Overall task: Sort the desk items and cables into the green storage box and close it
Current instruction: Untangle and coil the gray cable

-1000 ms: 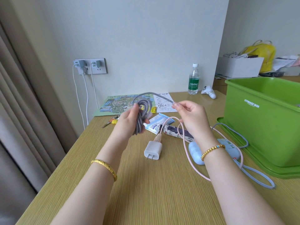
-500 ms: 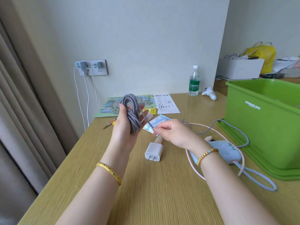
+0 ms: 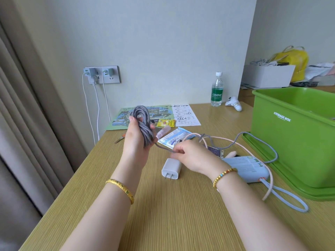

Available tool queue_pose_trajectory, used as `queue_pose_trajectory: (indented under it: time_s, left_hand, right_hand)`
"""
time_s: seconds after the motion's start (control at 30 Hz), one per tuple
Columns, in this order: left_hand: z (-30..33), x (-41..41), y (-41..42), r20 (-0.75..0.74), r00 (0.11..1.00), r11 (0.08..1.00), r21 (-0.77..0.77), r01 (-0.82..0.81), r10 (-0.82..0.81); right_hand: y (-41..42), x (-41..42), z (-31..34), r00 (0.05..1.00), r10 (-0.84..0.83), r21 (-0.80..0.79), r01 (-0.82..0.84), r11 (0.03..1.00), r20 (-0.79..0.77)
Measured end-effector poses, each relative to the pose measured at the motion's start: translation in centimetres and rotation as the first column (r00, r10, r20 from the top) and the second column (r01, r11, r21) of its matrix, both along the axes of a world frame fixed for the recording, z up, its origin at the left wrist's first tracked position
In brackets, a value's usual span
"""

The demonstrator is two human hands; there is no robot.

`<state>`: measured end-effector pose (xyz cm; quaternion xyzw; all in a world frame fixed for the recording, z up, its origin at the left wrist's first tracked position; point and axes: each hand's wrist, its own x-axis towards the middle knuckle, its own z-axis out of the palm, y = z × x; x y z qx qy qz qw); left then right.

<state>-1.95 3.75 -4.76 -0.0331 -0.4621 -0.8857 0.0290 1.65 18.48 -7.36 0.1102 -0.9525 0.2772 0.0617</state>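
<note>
My left hand (image 3: 136, 140) holds a coil of grey braided cable (image 3: 143, 122) upright above the desk. My right hand (image 3: 190, 154) pinches the loose strand of that cable just right of the coil; the rest trails right toward the green storage box (image 3: 293, 142). The box stands open on its lid (image 3: 290, 180) at the right. A white charger plug (image 3: 171, 168) lies under my right hand. A pink cable (image 3: 268, 171) and a light blue power bank (image 3: 244, 167) with a blue loop cord lie beside the box.
A wipes packet (image 3: 172, 137), a patterned flat item (image 3: 215, 152), a yellow tea bag (image 3: 165, 123), a map leaflet (image 3: 159, 113) and a paper sheet (image 3: 184, 115) lie further back. A water bottle (image 3: 217, 91) and a white controller (image 3: 233, 104) stand near the wall. Chargers hang from the wall socket (image 3: 101, 74).
The right hand came down from the coil's top to low on the desk and keeps winding the strand around the coil. The left hand turned the coil upright.
</note>
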Motion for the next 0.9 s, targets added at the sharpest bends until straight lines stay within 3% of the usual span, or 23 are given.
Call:
queue_pose_trajectory:
  time_s: [0.13, 0.33, 0.43, 0.57, 0.67, 0.83, 0.9]
  left_hand:
    - [0.0, -0.8, -1.4, -0.016, 0.996, 0.994, 0.066, -0.086, 0.087]
    - [0.2, -1.1, -2.1, -0.038, 0.993, 0.99, 0.09, -0.111, 0.114]
    - [0.1, -1.1, -1.6, -0.034, 0.979, 0.97, -0.132, -0.205, 0.202]
    - [-0.4, -1.1, -1.1, -0.118, 0.949, 0.834, -0.454, -0.313, 0.292]
    - [-0.7, -0.7, -0.6, -0.252, 0.938, 0.701, -0.624, -0.344, 0.237]
    - [-1.4, 0.2, 0.6, -0.344, 0.938, 0.419, -0.859, -0.296, -0.042]
    - [-1.5, 0.8, 0.9, -0.317, 0.936, 0.371, -0.896, -0.243, -0.154]
  right_hand:
    - [1.0, -0.9, -0.5, 0.963, -0.106, 0.2, 0.158, 0.967, -0.249]
    - [3.2, -1.1, -0.8, 0.835, -0.386, 0.025, 0.429, 0.903, -0.392]
    - [3.1, -0.7, 0.1, 0.798, -0.407, -0.15, 0.381, 0.912, -0.444]
    - [2.2, 0.1, 1.5, 0.667, -0.442, -0.389, 0.24, 0.89, -0.6]
    - [1.9, 0.6, 2.2, 0.579, -0.459, -0.428, 0.2, 0.881, -0.674]
    - [1.6, 0.8, 2.3, 0.656, -0.417, -0.469, 0.108, 0.876, -0.629]
    - [1.8, 0.5, 2.2, 0.686, -0.462, -0.534, 0.124, 0.836, -0.563]
